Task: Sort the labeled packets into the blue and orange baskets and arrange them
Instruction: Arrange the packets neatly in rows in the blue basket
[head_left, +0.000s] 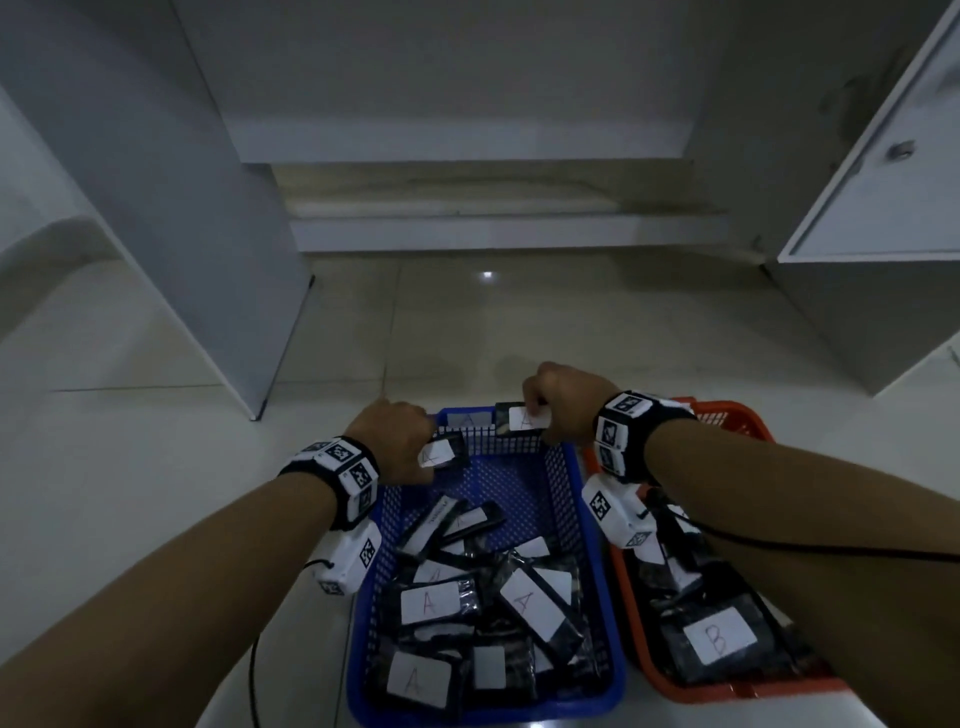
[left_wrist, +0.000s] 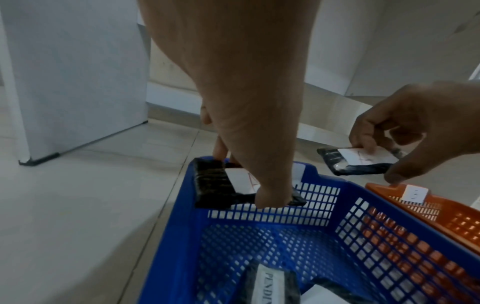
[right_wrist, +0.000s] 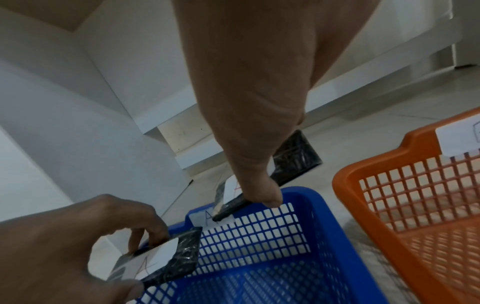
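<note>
The head view looks forward and steeply down from above, both forearms reaching in from the bottom corners toward the blue basket (head_left: 582, 519) at lower centre and the orange basket (head_left: 753, 421) at lower right; white cabinet panels fill the upper frame.

The left wrist view sits close behind the left hand (left_wrist: 246, 123), which fills the upper centre, and faces along it to the blue basket's far rim (left_wrist: 324, 176).

The right wrist view sits equally close behind the right hand (right_wrist: 254, 123) and faces the same rim from the other side.

All three views share that far rim, both hands with their black packets, and part of the orange basket.
</note>
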